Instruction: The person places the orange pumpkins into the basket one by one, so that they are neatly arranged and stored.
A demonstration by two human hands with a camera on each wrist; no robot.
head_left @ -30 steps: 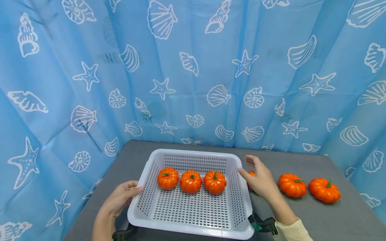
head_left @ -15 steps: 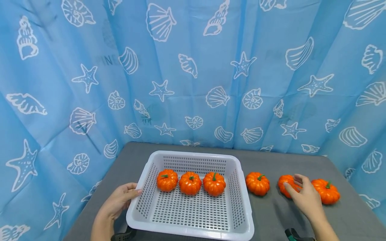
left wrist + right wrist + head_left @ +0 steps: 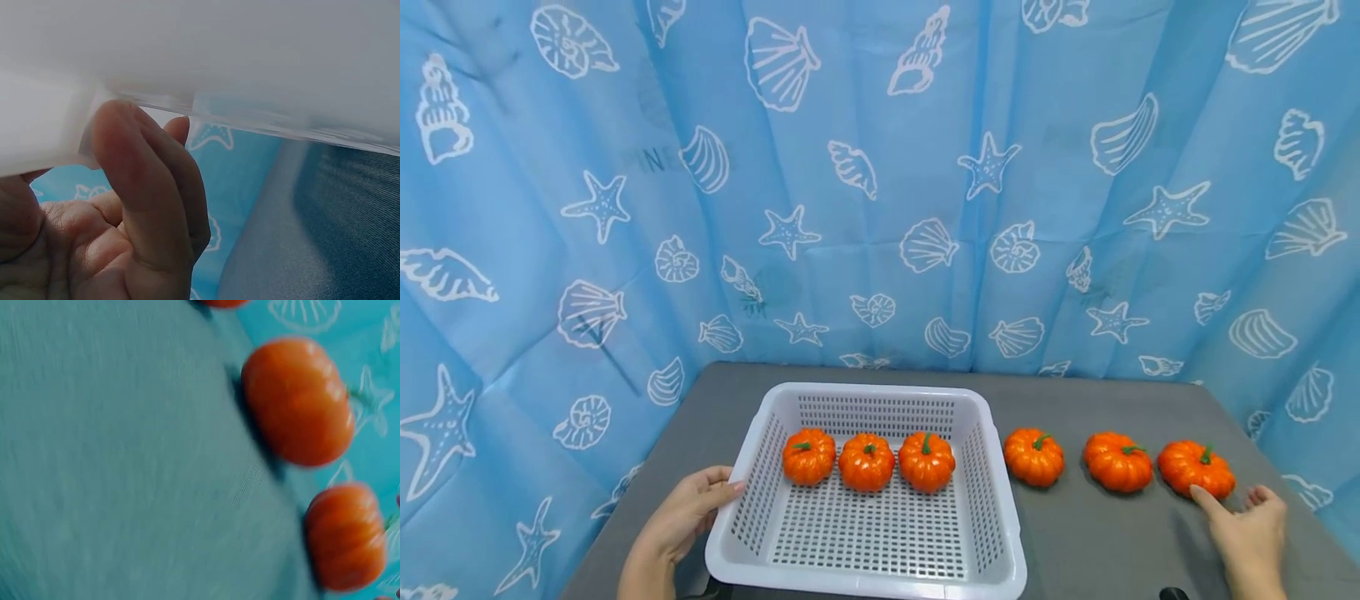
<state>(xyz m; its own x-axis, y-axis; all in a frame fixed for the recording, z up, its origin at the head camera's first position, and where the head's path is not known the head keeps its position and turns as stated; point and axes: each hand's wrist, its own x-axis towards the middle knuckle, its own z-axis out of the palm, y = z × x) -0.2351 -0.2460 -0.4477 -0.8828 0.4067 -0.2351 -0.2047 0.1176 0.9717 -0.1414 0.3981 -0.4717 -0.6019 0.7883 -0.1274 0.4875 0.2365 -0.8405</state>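
My left hand grips the left rim of a white perforated plastic basket, thumb over the edge. In the left wrist view its fingers curl under the pale rim. Inside the basket sit three small orange pumpkins with green stems: a left one, a middle one and a right one. My right hand is at the near right side of the outermost pumpkin, thumb and fingers spread apart. Its thumb overlaps the pumpkin's lower edge; contact is unclear.
Two more pumpkins lie on the grey tabletop right of the basket, one nearer it and one farther out. A blue curtain with white shell prints hangs behind and beside the table.
My right hand has moved right, from beside the basket past the first two table pumpkins to the outermost one. The left hand keeps its grip on the rim. The view has shifted slightly.
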